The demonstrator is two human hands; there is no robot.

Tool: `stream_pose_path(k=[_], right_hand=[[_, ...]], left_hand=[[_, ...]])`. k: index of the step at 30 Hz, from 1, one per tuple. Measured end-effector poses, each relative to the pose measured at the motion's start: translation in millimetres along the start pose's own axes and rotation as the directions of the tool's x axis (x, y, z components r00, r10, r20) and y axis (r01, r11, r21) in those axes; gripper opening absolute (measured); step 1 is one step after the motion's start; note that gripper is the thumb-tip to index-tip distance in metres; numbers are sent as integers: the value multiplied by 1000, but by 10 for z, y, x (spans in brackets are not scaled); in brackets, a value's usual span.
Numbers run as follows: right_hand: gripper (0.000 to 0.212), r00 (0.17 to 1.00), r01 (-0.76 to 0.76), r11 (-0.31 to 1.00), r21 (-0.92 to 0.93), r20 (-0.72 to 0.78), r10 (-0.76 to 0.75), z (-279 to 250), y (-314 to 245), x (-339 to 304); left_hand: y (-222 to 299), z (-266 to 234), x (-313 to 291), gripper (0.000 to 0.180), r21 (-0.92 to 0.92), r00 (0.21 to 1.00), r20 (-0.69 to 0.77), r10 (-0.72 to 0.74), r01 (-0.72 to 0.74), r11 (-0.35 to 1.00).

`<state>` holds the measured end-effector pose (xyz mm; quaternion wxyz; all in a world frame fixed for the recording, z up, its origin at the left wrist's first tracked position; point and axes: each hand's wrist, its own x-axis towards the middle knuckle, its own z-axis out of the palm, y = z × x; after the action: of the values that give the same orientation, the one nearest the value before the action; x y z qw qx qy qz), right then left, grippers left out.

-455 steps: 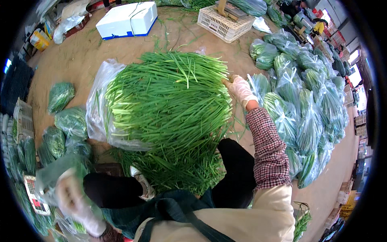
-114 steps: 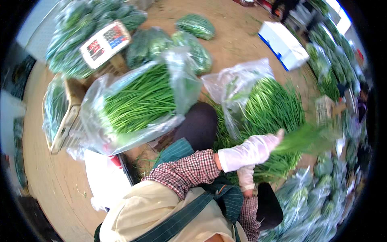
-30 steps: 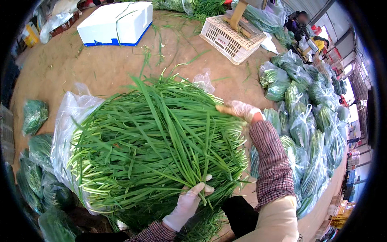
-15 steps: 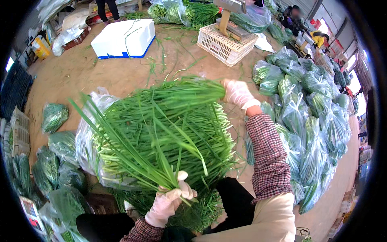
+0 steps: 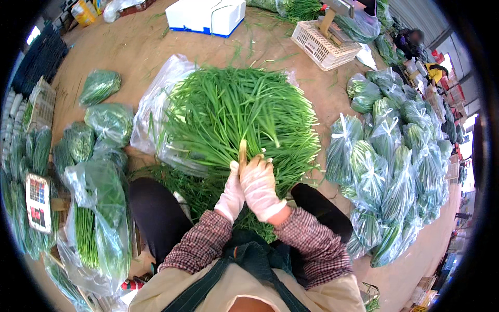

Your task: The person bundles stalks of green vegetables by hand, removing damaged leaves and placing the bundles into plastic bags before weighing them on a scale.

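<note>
Both of my hands wear thin whitish gloves and meet at the near edge of a large heap of garlic chives [image 5: 296, 132]. My left hand [image 5: 231, 193] and my right hand [image 5: 261, 187] are pressed together, closed around the base of a loose bunch of chives [image 5: 234, 130]. Its long leaves fan out away from me over the heap. A narrow brownish piece stands up between the hands; I cannot tell what it is. Under the heap's left side spreads a clear plastic sheet [image 5: 150, 119]. More loose greens lie between my knees.
Several bagged bundles of greens [image 5: 390, 161] are piled at the right, others [image 5: 106, 125] at the left. A keypad panel [image 5: 38, 203] stands near left beside an open bag of chives [image 5: 86, 234]. Farther off are a white foam box [image 5: 205, 15] and a crate [image 5: 322, 49] with a scale.
My right hand has come from the heap's far right side back to my left hand, and both now grip the chives' base. The view has shifted, showing more of my lap.
</note>
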<state>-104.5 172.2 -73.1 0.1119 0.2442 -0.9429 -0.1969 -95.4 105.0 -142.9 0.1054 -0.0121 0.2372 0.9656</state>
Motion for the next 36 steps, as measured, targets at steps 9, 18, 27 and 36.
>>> stream_pose_path(k=[9, 18, 27, 36], right_hand=[[51, 800, -457, 199, 867, 303, 518, -532, 749, -547], [35, 765, -594, -171, 786, 618, 182, 73, 230, 145], [37, 573, 22, 93, 995, -89, 814, -1104, 1278, -108], [34, 847, 497, 846, -193, -107, -521, -602, 20, 274]], left_hand=[[266, -446, -121, 96, -191, 997, -10, -71, 68, 979], [328, -556, -281, 71, -219, 991, -98, -91, 68, 973], [388, -645, -282, 69, -262, 994, -80, -72, 48, 964], [318, -735, -288, 107, -243, 982, -187, -17, -29, 970]])
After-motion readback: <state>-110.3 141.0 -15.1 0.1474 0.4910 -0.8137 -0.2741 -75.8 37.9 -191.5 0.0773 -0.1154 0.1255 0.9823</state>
